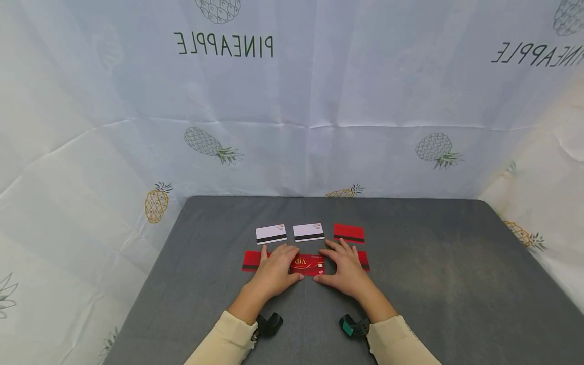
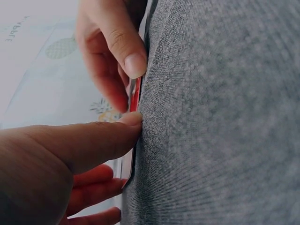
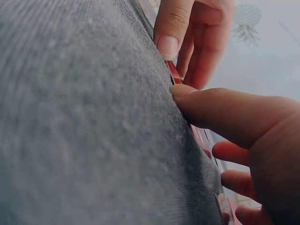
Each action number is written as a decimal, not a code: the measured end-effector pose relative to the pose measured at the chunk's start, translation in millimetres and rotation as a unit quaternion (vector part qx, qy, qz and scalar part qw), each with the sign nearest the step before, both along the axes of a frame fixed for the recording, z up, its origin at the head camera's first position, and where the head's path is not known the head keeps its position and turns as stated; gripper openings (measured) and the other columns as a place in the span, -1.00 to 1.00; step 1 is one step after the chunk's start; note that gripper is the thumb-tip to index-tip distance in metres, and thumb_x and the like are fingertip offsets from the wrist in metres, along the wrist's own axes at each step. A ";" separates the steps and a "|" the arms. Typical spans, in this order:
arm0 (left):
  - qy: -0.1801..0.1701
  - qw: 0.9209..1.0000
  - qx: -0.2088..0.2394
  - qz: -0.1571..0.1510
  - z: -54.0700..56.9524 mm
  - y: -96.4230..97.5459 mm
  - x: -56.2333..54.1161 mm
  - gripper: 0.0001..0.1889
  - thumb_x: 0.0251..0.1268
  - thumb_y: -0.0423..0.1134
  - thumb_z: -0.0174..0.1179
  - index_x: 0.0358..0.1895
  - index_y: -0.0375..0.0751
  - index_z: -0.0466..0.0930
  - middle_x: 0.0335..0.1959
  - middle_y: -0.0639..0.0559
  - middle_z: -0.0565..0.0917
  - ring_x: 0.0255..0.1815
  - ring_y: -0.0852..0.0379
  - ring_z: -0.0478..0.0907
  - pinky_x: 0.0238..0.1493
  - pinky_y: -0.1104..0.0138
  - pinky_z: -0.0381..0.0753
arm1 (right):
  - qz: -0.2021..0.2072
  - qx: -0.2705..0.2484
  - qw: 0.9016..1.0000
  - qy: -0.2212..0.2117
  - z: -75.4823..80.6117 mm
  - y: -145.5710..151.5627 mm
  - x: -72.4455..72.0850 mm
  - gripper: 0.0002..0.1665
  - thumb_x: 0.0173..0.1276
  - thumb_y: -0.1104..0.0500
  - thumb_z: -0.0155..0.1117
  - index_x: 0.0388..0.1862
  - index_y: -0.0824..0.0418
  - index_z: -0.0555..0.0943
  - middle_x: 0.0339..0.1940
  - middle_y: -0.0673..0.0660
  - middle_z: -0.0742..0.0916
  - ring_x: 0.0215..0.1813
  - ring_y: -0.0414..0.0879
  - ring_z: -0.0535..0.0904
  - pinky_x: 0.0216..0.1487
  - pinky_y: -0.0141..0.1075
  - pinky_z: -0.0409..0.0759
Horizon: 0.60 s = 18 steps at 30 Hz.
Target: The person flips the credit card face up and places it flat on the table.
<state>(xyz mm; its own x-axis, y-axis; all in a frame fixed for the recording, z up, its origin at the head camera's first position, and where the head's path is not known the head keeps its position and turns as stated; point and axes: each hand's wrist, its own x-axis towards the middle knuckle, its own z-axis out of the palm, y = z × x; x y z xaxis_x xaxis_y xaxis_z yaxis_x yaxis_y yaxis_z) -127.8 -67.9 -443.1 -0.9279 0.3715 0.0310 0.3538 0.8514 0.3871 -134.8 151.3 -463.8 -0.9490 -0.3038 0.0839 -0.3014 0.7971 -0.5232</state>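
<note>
A red VIP card [image 1: 308, 264] with gold lettering lies flat on the grey table, between both hands. My left hand [image 1: 274, 268] holds its left part, thumb at the near edge and index finger at the far edge. On the right part, my right hand [image 1: 348, 269] grips the same two edges. Beneath the left hand's other fingers lies a red card [image 1: 251, 260] with a dark stripe, partly covered. Another red card [image 1: 363, 260] shows from behind the right hand. Both thumbs appear against the card's thin red edge [image 2: 135, 96] in the left wrist view.
Behind the hands, a white striped card [image 1: 271, 233], a second white card [image 1: 308, 231] and a red striped card [image 1: 349, 233] form a row. The grey table [image 1: 438, 284] meets a pineapple-print curtain [image 1: 310, 91] at its far edge.
</note>
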 end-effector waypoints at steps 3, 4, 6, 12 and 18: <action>-0.001 1.000 0.000 0.001 0.2 0.2 -0.2 -0.32 0.11 0.00 0.43 0.32 -0.13 0.48 0.31 -0.02 0.54 0.43 -0.05 0.34 0.40 -0.37 -0.03 | -0.001 0.003 1.000 0.008 3.9 1.0 1.4 -0.19 -0.02 -0.15 0.57 0.23 0.10 0.60 0.41 0.19 0.49 0.55 0.32 0.11 0.45 0.39 -0.07; -0.002 1.000 0.001 0.002 0.5 0.3 -0.1 -0.32 0.11 0.00 0.43 0.32 -0.13 0.48 0.31 -0.02 0.53 0.43 -0.04 0.34 0.40 -0.37 -0.04 | -0.003 0.001 1.000 0.008 5.1 1.9 2.0 -0.19 -0.03 -0.14 0.58 0.23 0.11 0.60 0.41 0.20 0.49 0.55 0.33 0.11 0.45 0.39 -0.08; -0.005 1.000 0.002 0.004 1.1 0.6 0.2 -0.31 0.11 0.00 0.43 0.32 -0.13 0.48 0.32 -0.02 0.53 0.43 -0.04 0.34 0.41 -0.37 -0.05 | -0.008 -0.001 1.000 0.008 6.7 4.5 3.1 -0.18 -0.05 -0.12 0.59 0.22 0.11 0.60 0.40 0.21 0.49 0.54 0.33 0.11 0.45 0.39 -0.09; -0.008 1.000 0.006 0.004 -0.1 0.9 1.0 -0.31 0.10 0.00 0.43 0.32 -0.13 0.47 0.32 -0.02 0.53 0.43 -0.04 0.33 0.41 -0.37 -0.05 | -0.024 0.007 1.000 0.012 5.5 20.0 5.4 -0.17 -0.07 -0.08 0.62 0.22 0.12 0.60 0.41 0.23 0.48 0.53 0.35 0.12 0.42 0.41 -0.09; -0.005 1.000 0.012 0.001 -0.9 -0.4 1.5 -0.31 0.10 -0.02 0.43 0.32 -0.13 0.48 0.31 -0.02 0.53 0.43 -0.04 0.34 0.40 -0.37 -0.05 | -0.033 0.001 0.999 0.006 6.5 41.6 6.7 -0.16 -0.07 -0.04 0.62 0.23 0.15 0.59 0.42 0.26 0.46 0.53 0.37 0.08 0.41 0.43 -0.11</action>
<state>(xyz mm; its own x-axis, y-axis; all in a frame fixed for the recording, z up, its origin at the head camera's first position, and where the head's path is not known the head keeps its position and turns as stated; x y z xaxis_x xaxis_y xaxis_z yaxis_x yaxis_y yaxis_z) -126.3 -68.3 -444.0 -0.9292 0.3683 0.0315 0.3480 0.8427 0.4109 -128.0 192.8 -457.3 -0.9658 -0.2417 0.0937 -0.2546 0.8165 -0.5181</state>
